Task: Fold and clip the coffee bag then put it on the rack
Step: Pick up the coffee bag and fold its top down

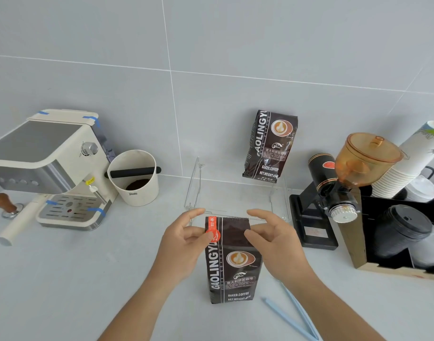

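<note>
A dark brown coffee bag [232,271] stands upright on the counter, its flat top seam up. My left hand [186,242] pinches the bag's upper left edge by the red label. My right hand [275,242] touches the upper right edge with the thumb, fingers spread above it. A light blue sealing clip [294,313] lies open on the counter to the bag's right. Behind the bag stands a clear acrylic rack [198,183], and on its upper right a second coffee bag [271,146] leans against the wall.
An espresso machine [53,166] and a white knock box [135,178] stand at the left, with a tamper [4,205] at the far left. A black grinder [334,193] with an amber hopper, paper cups [412,158] and black lids [405,227] crowd the right.
</note>
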A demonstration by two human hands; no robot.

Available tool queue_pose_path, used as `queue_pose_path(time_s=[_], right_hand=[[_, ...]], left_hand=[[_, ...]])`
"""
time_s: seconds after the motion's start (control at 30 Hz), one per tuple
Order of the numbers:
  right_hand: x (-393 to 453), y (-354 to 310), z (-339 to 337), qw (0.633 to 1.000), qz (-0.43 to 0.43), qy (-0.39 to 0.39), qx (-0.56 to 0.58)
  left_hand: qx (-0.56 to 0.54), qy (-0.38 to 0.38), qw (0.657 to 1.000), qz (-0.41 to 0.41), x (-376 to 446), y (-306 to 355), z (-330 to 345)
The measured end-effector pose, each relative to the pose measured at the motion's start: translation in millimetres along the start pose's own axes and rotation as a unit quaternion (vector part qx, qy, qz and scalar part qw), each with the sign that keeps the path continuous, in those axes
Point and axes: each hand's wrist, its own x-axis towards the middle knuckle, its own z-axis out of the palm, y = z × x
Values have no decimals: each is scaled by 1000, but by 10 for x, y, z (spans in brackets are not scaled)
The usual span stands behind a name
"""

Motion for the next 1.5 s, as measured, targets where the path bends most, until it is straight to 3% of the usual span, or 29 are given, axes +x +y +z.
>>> queue_pose_path(time_s=[0.3,0.67,0.9,1.1,1.33,1.5], right_hand=[[5,29,7,976,-95,-24,-194],[16,70,-30,963,-130,-48,-230],[39,68,-29,973,-97,-57,-203],[74,48,15,997,29,-44,-59],[138,44,20,995,92,-42,14],[183,21,-9,980,168,-98,34]], left_hand=[[126,-19,988,84,-10,-65,0],[183,-42,975,120,39,-65,-71],[60,-66,995,37,56,-96,-37],[1,-50,999,14,53,-93,7],[58,-100,993,28,7,-134,6],[152,-95,982,54,-15,-145,-31]])
